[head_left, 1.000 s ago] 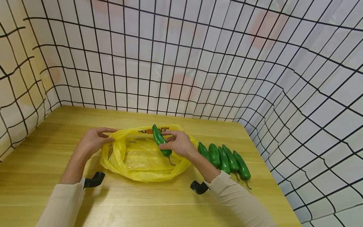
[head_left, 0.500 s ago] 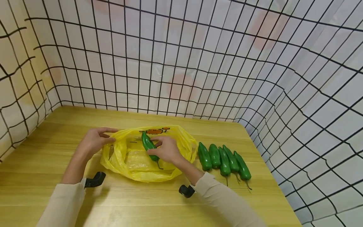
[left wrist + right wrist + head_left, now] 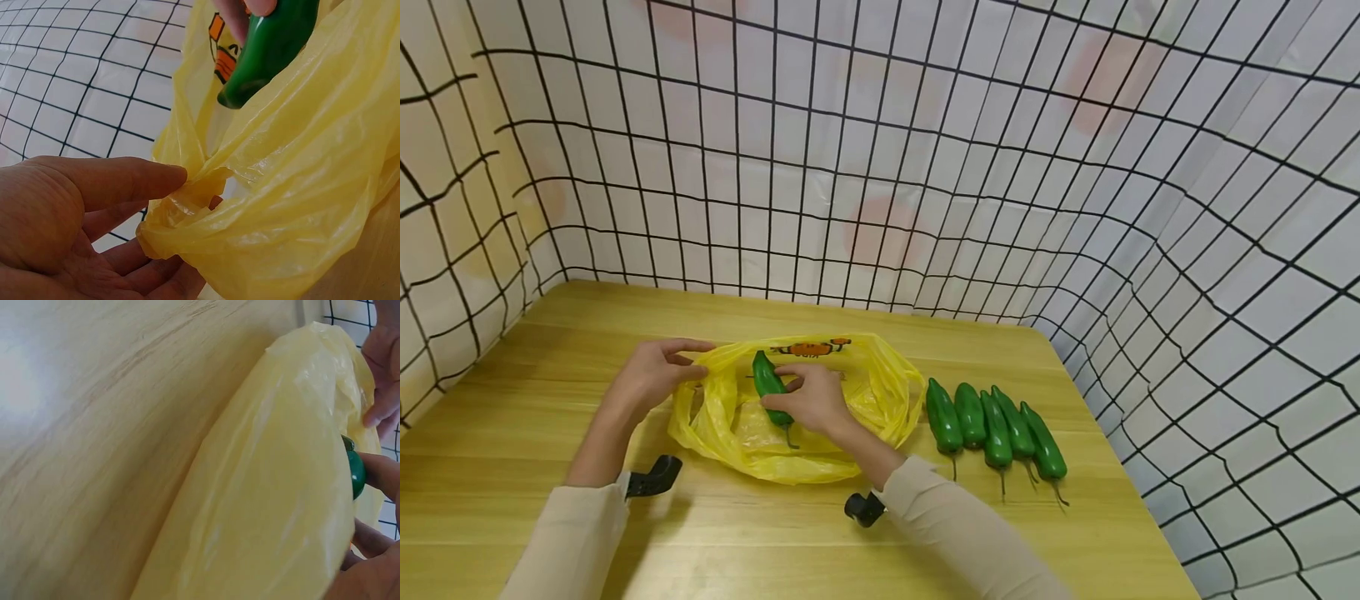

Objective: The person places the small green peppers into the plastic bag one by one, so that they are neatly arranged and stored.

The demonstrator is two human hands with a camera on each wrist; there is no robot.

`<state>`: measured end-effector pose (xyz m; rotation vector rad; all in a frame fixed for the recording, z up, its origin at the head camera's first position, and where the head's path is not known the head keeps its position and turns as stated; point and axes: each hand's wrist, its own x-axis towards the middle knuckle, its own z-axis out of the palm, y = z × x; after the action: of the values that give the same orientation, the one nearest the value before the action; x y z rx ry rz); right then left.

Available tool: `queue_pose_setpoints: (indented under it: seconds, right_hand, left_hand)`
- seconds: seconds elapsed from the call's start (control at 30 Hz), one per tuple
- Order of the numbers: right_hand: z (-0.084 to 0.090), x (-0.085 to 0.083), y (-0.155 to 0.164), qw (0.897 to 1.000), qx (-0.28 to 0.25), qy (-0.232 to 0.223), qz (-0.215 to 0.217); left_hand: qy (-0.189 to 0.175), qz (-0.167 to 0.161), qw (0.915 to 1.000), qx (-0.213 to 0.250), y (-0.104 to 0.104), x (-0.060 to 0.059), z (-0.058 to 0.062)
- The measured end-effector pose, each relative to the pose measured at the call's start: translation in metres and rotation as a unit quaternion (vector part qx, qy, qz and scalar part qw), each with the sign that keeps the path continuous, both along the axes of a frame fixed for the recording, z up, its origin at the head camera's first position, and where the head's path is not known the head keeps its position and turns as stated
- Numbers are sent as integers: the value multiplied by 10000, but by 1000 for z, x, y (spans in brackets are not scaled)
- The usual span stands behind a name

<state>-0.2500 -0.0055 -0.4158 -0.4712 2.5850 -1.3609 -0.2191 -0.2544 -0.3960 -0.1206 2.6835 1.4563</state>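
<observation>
A yellow plastic bag [image 3: 820, 467] lies on the table with its mouth spread wide and an orange print on its far inner side. At the bag's left edge, my left hand [image 3: 651, 375] pinches the rim between thumb and fingers; the left wrist view shows the thin plastic [image 3: 187, 200] bunched there. My right hand [image 3: 812, 400] holds a green chili pepper [image 3: 767, 382] over the bag's opening, its tip pointing away and its stem toward me. In the right wrist view the bag's wall hides most of that pepper [image 3: 356, 475].
Several more green peppers [image 3: 996, 429] lie in a row on the wooden table [image 3: 760, 542], right of the bag. Black wire mesh [image 3: 820, 167] over white sheeting encloses the back and sides. A black camera mount [image 3: 655, 477] juts from the left wrist.
My right hand has carried the green chili pepper leftward across the bag's mouth. My left hand has stayed at the bag's left rim.
</observation>
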Motion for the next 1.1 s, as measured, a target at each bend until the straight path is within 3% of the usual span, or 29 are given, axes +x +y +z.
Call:
queue_pose_setpoints:
  seconds: [0.4, 1.1]
  right_hand:
    - [-9, 5, -14, 9991, 329, 33, -254]
    - [-17, 9, -22, 9996, 153, -105, -233]
  left_hand:
    - [-45, -19, 10000, -16, -2, 1, 2]
    - [55, -78, 9999, -34, -1, 2, 0]
